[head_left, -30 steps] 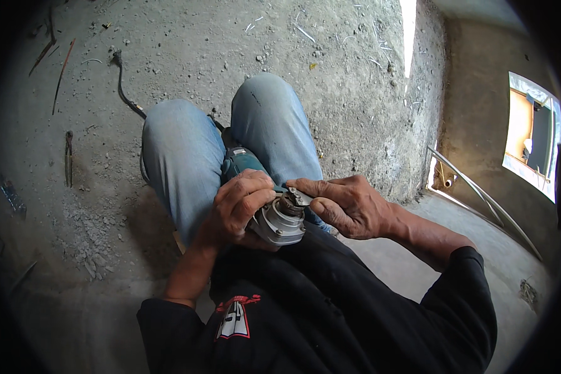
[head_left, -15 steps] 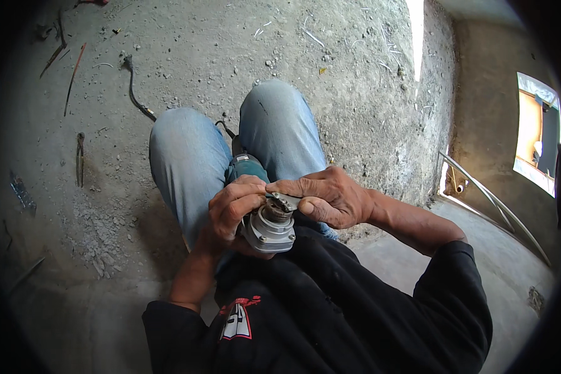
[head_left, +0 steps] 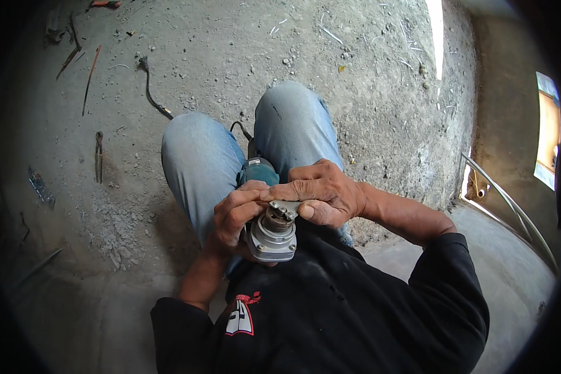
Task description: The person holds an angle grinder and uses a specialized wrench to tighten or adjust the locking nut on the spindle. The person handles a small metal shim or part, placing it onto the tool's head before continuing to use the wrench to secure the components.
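Note:
An angle grinder with a teal body [head_left: 260, 174] rests upright between my jeans-clad knees, its silver gear head [head_left: 272, 248] toward me and its spindle bare of a disc. My left hand [head_left: 235, 218] is wrapped round the left side of the head, fingertips near the spindle. My right hand [head_left: 323, 196] pinches a small flat metal piece [head_left: 285, 209] at the spindle top, thumb on its right side and index finger stretched across toward my left fingers. Whether that piece is a wrench or a fitting I cannot tell; my fingers partly hide it.
On the dusty concrete floor [head_left: 380, 87] lie a cord with a plug [head_left: 148, 87], long pliers [head_left: 98, 156], a red-handled tool [head_left: 106, 4], a thin rod [head_left: 90, 78] and rubble [head_left: 115, 240]. Pipes [head_left: 508, 202] lean by the right wall [head_left: 505, 93], below a bright opening [head_left: 548, 131].
My right hand has moved leftward over the spindle, index finger reaching further across and the flat piece slightly turned. The surroundings have shifted rightward in the view as the camera moved.

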`<action>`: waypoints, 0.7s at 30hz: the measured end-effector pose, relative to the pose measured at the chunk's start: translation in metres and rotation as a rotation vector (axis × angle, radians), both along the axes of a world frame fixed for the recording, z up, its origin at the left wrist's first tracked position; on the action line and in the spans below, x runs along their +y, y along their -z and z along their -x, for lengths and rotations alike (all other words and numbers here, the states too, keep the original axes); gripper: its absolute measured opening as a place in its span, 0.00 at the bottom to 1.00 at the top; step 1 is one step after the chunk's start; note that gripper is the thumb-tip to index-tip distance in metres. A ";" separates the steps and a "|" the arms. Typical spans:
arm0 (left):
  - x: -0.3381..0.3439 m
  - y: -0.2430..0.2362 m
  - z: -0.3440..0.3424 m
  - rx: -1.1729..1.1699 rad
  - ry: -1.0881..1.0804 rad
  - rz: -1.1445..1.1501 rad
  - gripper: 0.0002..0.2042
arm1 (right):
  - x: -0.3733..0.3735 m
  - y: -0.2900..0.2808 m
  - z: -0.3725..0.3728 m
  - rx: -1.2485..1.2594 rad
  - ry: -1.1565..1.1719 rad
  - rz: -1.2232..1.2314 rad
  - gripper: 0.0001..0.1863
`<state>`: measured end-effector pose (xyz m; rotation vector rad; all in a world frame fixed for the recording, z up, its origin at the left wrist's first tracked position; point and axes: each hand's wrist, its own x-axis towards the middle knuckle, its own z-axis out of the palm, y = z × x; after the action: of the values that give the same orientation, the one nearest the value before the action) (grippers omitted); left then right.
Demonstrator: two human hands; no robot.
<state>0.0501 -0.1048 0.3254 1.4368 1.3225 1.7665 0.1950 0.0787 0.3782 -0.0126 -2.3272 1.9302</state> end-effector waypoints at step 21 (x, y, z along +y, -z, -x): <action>0.021 -0.014 0.018 -0.046 0.009 0.119 0.39 | -0.006 0.008 0.013 0.025 0.162 0.040 0.25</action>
<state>0.0324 -0.0841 0.3390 1.3283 1.3708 1.6752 0.1818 0.0728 0.3706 -0.1736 -2.1969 1.8869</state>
